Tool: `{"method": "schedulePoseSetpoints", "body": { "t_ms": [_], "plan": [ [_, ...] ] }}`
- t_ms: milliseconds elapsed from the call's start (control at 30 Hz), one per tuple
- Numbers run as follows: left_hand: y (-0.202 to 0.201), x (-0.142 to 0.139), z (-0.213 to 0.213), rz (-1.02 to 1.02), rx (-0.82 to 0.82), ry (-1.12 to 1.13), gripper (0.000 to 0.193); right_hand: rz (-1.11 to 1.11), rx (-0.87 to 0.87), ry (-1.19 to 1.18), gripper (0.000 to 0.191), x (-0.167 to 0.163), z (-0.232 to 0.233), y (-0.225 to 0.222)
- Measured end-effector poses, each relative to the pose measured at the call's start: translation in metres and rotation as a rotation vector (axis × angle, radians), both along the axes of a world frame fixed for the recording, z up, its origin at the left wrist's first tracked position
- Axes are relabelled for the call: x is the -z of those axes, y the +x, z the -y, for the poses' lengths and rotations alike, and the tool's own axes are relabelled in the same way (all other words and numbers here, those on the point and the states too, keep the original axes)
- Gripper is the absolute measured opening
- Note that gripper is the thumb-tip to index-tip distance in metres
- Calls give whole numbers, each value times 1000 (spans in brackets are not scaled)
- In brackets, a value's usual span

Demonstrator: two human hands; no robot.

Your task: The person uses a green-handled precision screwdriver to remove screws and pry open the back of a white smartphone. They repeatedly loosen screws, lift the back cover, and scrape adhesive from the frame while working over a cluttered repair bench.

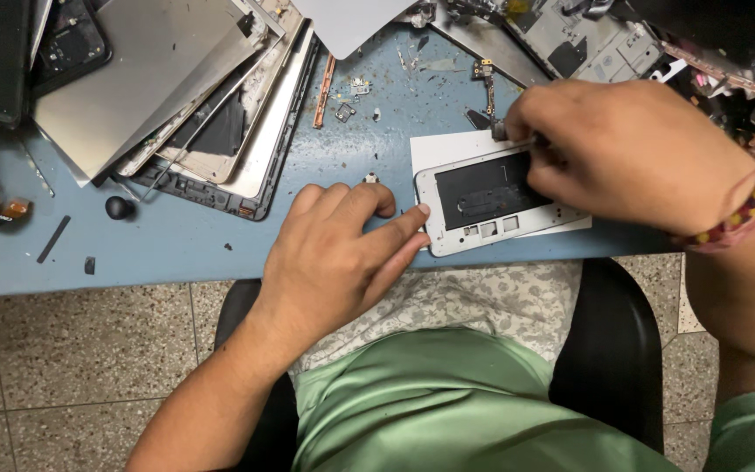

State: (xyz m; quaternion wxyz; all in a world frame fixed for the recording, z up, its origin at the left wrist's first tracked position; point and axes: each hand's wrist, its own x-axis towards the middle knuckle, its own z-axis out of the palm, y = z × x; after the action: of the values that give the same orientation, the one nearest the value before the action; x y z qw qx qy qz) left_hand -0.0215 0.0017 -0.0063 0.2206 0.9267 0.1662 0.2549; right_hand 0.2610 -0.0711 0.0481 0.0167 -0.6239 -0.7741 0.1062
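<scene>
A white phone frame (480,202) with a dark inner panel lies on a white sheet (447,149) near the front edge of the blue worktable (176,245). My left hand (334,258) rests flat on the table, its fingertips pressed against the frame's left edge. My right hand (631,149) hovers over the frame's upper right part, fingers closed on a small tool or part that is mostly hidden; only a small grey tip (500,131) shows. A beaded bracelet (744,214) circles my right wrist.
Stacked tablet housings and back covers (176,96) fill the table's left side. More opened device parts (587,39) lie at the back right. Small screws, a flex strip (325,92) and a black knob (119,207) are scattered about. A black chair (609,350) is under me.
</scene>
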Motion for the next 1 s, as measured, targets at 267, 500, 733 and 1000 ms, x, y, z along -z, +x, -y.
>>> {"method": "schedulePoseSetpoints", "body": {
  "t_ms": [267,500,733,1000],
  "plan": [
    [0,0,-1,3,4,2,24,-122,30,-23,36,-14,12,18],
    [0,0,0,-3,-3,19,24,-469,226,157,29,-29,53,15],
    [0,2,0,-8,-6,31,23,-357,220,333,44,-4,76,37],
    [0,1,0,-10,-4,40,21,-584,380,411,35,3,75,15]
  ]
}}
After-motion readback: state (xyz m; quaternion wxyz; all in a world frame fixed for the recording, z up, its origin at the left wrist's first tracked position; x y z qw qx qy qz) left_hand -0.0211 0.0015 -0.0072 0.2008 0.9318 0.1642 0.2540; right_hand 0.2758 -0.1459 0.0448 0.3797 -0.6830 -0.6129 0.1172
